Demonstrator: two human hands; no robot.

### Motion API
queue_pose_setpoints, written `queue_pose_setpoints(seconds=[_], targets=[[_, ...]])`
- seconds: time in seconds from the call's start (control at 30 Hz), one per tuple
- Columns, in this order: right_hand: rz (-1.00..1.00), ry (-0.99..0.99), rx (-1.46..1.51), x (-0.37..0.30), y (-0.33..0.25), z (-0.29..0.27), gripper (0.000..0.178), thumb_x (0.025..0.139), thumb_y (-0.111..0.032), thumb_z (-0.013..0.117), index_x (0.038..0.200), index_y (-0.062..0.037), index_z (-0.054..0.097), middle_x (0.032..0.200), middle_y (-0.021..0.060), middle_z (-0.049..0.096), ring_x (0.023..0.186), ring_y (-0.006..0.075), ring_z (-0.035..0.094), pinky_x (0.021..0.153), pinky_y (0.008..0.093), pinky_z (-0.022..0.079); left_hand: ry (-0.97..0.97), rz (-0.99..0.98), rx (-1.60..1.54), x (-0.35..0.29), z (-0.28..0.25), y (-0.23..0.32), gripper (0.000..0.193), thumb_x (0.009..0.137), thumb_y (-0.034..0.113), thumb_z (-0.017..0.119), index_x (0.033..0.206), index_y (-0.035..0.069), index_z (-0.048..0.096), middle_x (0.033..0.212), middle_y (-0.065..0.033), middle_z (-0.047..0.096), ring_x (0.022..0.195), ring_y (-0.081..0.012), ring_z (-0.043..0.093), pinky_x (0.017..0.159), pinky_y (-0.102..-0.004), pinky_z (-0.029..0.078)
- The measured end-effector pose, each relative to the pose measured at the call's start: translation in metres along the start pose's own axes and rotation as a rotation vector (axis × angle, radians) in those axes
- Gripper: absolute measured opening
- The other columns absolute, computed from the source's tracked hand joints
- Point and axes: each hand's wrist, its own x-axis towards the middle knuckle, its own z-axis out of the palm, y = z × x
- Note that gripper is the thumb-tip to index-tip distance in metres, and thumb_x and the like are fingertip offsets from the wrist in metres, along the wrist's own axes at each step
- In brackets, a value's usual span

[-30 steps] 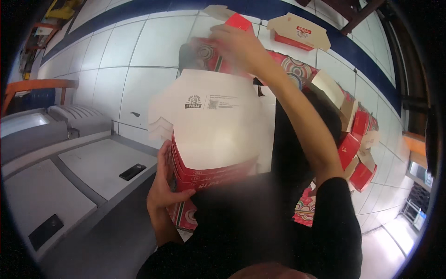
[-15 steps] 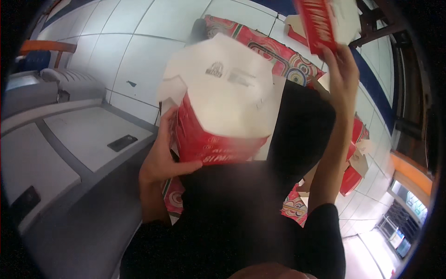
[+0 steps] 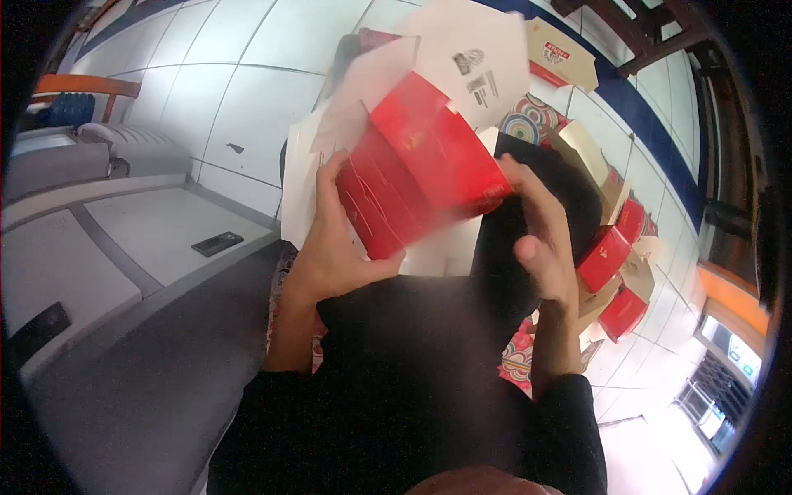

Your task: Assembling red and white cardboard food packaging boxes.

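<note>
The person's left hand [image 3: 332, 257] grips stacked red-and-white cardboard boxes [image 3: 437, 153] at eight o'clock. The right hand [image 3: 546, 235], loosely open, touches their three-o'clock edge.

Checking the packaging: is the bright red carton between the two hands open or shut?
Open: the bright red carton has a pale flap spread outward, not folded over it.

Red cartons [image 3: 441, 144] tilted in the left hand [image 3: 332, 252], right hand [image 3: 544, 227] at their right corner.
</note>
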Motion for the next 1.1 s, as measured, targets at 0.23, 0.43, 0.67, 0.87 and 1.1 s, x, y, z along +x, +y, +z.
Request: queue_pose_setpoints(seconds=[0.23, 0.43, 0.67, 0.87, 1.1], targets=[[0.343, 0.111, 0.242, 0.002, -0.027, 0.04, 0.019, 0.089, -0.008, 0.076, 0.106, 0.0009, 0.075, 0.099, 0.0127, 0.076, 0.089, 0.0211, 0.071, 0.094, 0.0364, 0.051, 0.017, 0.062, 0.162, -0.001, 0.013, 0.014, 0.134, 0.063, 0.015, 0.098, 0.159, -0.001, 0.006, 0.154, -0.0256, 0.037, 0.145, -0.0347, 0.042, 0.12, -0.0481, 0.036], [0.21, 0.192, -0.021, -0.016, -0.03, 0.041, 0.021, 0.086, -0.007, 0.078, 0.105, 0.0016, 0.076, 0.101, 0.0151, 0.078, 0.095, 0.0272, 0.075, 0.115, 0.0489, 0.041, 0.126, 0.144, 0.183, 0.008, 0.026, 0.015, 0.131, 0.059, 0.017, 0.101, 0.155, 0.0, 0.013, 0.148, -0.0237, 0.041, 0.14, -0.0338, 0.047, 0.115, -0.0475, 0.043], [0.106, 0.225, -0.153, -0.019, -0.022, 0.05, 0.021, 0.083, -0.005, 0.081, 0.103, 0.0003, 0.076, 0.101, 0.014, 0.077, 0.095, 0.0288, 0.074, 0.11, 0.0502, 0.044, 0.136, 0.136, 0.086, 0.007, 0.023, 0.006, 0.124, 0.063, 0.032, 0.101, 0.155, 0.002, 0.024, 0.151, -0.0227, 0.035, 0.142, -0.0397, 0.04, 0.115, -0.0535, 0.038], [-0.004, 0.229, -0.255, -0.015, -0.012, 0.059, 0.022, 0.081, -0.004, 0.083, 0.101, 0.001, 0.076, 0.103, 0.0138, 0.076, 0.097, 0.0281, 0.073, 0.109, 0.0488, 0.045, 0.159, 0.19, 0.172, 0.008, 0.021, 0.001, 0.125, 0.062, 0.034, 0.102, 0.154, 0.001, 0.024, 0.15, -0.0231, 0.035, 0.143, -0.0413, 0.036, 0.117, -0.0541, 0.035], [0.001, 0.18, -0.269, -0.014, -0.011, 0.059, 0.024, 0.083, -0.005, 0.081, 0.105, 0.0004, 0.076, 0.104, 0.0158, 0.076, 0.097, 0.0309, 0.072, 0.103, 0.0449, 0.048, 0.151, 0.156, 0.171, 0.006, 0.02, 0.002, 0.123, 0.061, 0.034, 0.102, 0.153, 0.0, 0.027, 0.15, -0.0235, 0.037, 0.142, -0.0415, 0.039, 0.116, -0.0533, 0.036]])
